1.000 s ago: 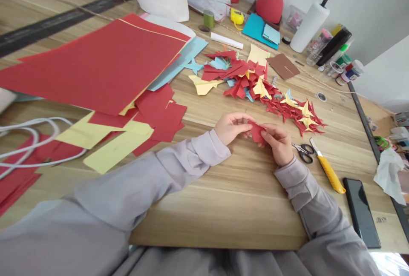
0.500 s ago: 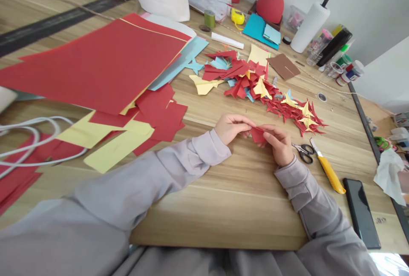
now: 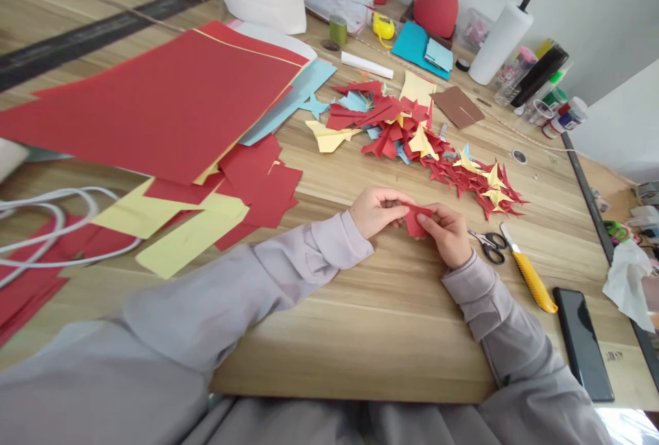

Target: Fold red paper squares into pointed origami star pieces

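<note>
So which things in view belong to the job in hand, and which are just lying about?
Job: red paper piece in left hand and right hand; probably folded paper pile, red sheets, scissors.
Apparently lying about: phone, tape measure, green roll.

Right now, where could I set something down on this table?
The widest bare table lies between the left sleeve and right sleeve, below the held red paper. Another patch is bordered by the pile, knife and phone. The left is crowded with sheets and a cable, the back right with bottles.
</note>
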A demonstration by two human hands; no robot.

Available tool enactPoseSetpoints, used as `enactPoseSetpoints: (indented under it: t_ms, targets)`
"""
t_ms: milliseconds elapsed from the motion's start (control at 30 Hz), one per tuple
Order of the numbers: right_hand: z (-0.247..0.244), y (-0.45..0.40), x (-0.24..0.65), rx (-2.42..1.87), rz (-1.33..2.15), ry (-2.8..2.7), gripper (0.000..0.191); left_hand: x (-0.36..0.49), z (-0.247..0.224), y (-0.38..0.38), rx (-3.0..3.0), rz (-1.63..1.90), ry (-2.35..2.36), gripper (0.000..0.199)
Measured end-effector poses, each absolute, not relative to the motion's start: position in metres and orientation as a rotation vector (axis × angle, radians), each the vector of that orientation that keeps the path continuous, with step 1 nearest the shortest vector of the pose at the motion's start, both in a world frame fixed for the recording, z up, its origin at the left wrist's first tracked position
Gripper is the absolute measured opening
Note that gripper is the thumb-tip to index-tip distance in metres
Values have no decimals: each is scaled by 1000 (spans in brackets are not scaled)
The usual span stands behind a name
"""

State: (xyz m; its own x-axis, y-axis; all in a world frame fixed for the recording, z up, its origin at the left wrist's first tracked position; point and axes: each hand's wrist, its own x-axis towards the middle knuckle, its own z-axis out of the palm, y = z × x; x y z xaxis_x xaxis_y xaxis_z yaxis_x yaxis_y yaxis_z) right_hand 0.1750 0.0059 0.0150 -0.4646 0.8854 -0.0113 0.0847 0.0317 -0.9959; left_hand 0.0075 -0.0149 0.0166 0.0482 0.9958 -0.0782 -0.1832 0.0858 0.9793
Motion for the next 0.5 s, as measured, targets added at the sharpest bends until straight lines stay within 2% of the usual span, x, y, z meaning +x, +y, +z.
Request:
enactPoseSetpoints:
  t_ms: [333, 500]
  targets:
    - [14, 6, 174, -931, 1584, -1520, 27, 9, 15, -15, 1009, 1224, 1080, 12]
    - [14, 6, 176, -937, 1512, -1574, 20, 7, 18, -15, 955, 1233, 1064, 10]
